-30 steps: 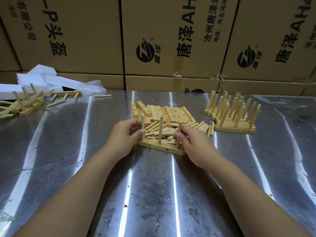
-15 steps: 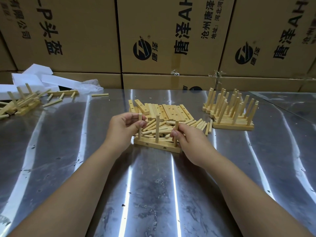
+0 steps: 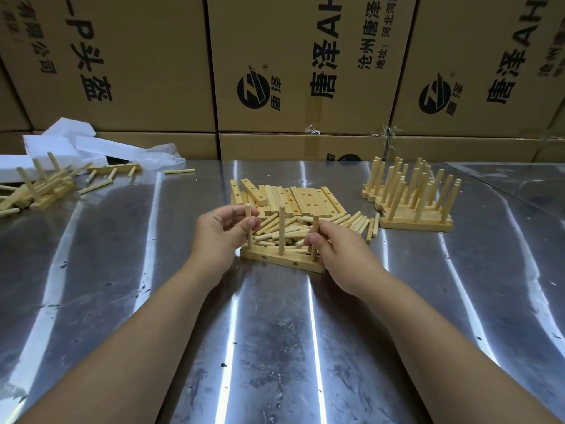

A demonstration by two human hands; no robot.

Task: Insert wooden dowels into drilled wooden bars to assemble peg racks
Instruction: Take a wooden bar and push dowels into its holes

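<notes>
Head view.

- Work piece: drilled bar (image 3: 275, 260) lies flat on the steel tabletop (image 3: 275, 347), near centre. Three dowels stand upright in it.
- Left hand (image 3: 220, 237): grip pinches the left dowel (image 3: 249, 221) between thumb and fingertips.
- Right hand (image 3: 339, 252): grip pinches the right dowel (image 3: 315, 237) low on its shaft.
- Middle dowel (image 3: 281, 231): untouched.
- Progress (judgement): all top holes on this bar look filled, so only seating and squaring the two end dowels is left here. Finished racks (image 3: 412, 209) are stacked far right. A row of bare drilled bars (image 3: 305, 198) and a heap of loose dowels (image 3: 345, 220) lie just behind the work piece, so many racks remain.
- Surroundings: a jumble of racks and dowels (image 3: 39, 191) far left, white foam pieces (image 3: 61, 142) behind it, one stray dowel (image 3: 179, 171), and cardboard boxes (image 3: 305, 56) along the far edge.
- Obstruction: the loose dowels crowd the bar's far side; nothing else blocks the hands.
</notes>
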